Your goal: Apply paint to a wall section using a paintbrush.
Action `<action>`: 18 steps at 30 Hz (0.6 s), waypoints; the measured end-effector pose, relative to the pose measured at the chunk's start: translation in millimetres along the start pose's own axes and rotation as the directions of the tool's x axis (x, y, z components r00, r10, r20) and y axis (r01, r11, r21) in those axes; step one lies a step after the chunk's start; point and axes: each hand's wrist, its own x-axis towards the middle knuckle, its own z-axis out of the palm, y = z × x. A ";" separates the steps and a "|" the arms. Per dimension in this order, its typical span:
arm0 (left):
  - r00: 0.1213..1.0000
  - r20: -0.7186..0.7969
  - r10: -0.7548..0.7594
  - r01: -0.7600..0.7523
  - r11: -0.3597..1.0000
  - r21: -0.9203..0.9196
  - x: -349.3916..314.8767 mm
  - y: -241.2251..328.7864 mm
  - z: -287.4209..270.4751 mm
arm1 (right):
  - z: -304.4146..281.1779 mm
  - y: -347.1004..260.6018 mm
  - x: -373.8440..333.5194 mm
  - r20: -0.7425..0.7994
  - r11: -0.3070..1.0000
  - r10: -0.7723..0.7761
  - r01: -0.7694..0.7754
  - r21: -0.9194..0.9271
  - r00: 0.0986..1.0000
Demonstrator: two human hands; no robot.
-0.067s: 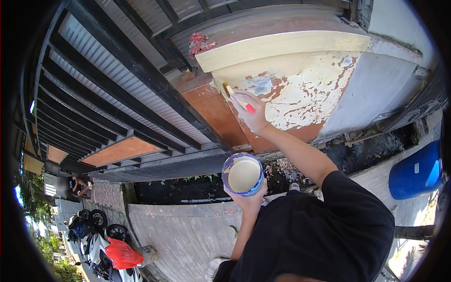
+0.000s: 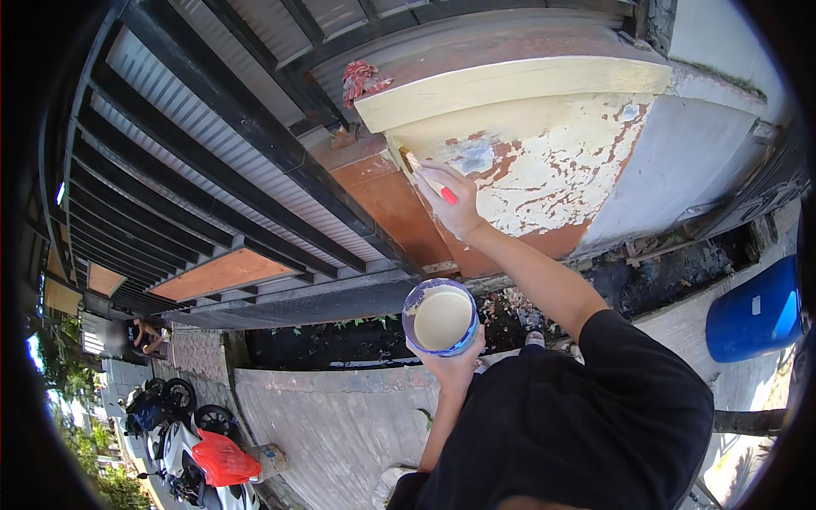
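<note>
Peeling wall [image 2: 544, 183] stands upper right of centre. Right hand [image 2: 460, 204] grips brush [image 2: 411, 162] at the wall's left edge; left hand [image 2: 450, 364] clasps bucket [image 2: 410, 314] below centre.

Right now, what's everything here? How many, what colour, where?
Paintbrush: one, red-ended, at wall
Bucket: one, purple-blue, centre
Paint: some, cream, in bucket
Wall: one, peeling cream, ahead
Rag: one, reddish, upper centre
Fence: one, black, left
Ditch: one, dark, below wall
Barrel: one, blue, right
Motorbikes: at least two, black-and-white, lower left
Bag: one, red, lower left
Other person: one, dark-clothed, left
Shirt: one, black, lower right
Left hand: one, bare, holding bucket
Right hand: one, bare, holding paintbrush
</note>
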 end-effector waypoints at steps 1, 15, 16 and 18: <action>1.000 0.003 -0.002 0.002 1.000 -0.011 -0.8 -0.9 0.7 | 2.4 4.9 0.6 -0.003 1.000 0.002 -0.002 0.000 1.000; 0.998 0.054 -0.040 0.041 0.999 -0.020 0.6 -8.9 2.7 | -53.4 55.7 -7.0 0.238 0.945 -0.206 0.256 -0.201 0.949; 0.998 0.052 -0.040 0.041 0.999 -0.021 2.7 -9.6 2.1 | -65.8 59.3 -5.9 0.181 0.947 -0.180 0.220 -0.234 0.967; 0.997 0.059 -0.058 0.061 0.998 -0.036 3.3 -9.4 -2.8 | -93.4 57.1 -9.5 0.045 0.938 -0.092 0.102 -0.331 0.995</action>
